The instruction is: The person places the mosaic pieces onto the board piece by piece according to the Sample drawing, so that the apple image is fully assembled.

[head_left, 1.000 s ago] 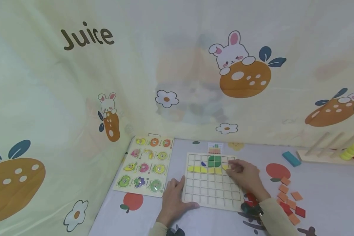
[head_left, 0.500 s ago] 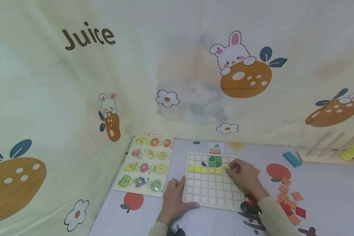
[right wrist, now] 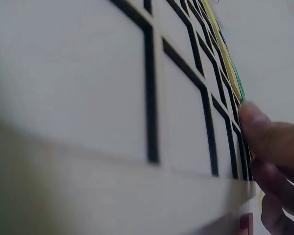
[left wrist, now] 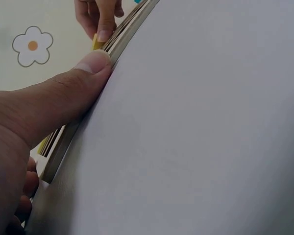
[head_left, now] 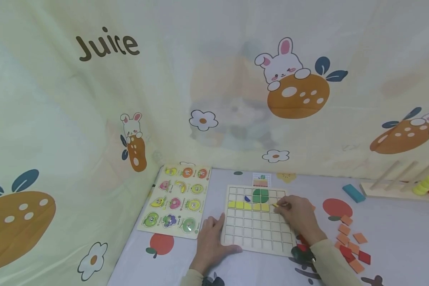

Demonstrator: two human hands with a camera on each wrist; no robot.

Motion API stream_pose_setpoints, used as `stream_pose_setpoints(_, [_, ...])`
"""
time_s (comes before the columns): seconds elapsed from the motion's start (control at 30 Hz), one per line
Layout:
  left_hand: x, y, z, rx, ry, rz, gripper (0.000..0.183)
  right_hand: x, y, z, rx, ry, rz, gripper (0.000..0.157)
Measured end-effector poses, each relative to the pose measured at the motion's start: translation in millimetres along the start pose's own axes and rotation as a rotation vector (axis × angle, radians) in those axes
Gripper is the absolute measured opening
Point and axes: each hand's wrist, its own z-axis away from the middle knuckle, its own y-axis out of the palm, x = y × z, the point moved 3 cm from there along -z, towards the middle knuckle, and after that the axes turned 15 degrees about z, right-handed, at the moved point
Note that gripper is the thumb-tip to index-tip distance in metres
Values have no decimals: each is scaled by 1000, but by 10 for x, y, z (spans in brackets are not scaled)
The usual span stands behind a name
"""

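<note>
A wooden grid board lies on the table. Yellow square tiles form part of one row, with a green round shape and a small blue piece farther up. My left hand holds the board's near left corner, fingers along the left side and thumb at the front edge. At the right end of the yellow row, my right hand pinches a yellow tile between thumb and fingers, tilted over a cell. In the right wrist view, the thumb hides that tile.
Orange tiles and red tiles lie loose at the right. A small picture card sits behind the board. A fruit puzzle board is at the left. A teal block and a peg stand are at the back right.
My right hand has lowered slightly toward the near side, and the yellow tile in its fingers has turned from flatter to more tilted. The left hand stays in place on the board.
</note>
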Motion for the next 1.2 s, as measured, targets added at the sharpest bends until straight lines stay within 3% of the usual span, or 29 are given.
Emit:
stream_pose_setpoints(0.3, [0, 2, 16, -1, 16, 2, 125, -108, 19, 18, 60, -29, -105, 44])
stream_pose_setpoints(0.67, [7, 2, 10, -11, 20, 16, 125, -35, 25, 21, 48, -27, -58, 29])
stream_pose_setpoints(1.2, [17, 0, 0, 2, 1, 21, 126, 10, 44, 29, 51, 10, -75, 30])
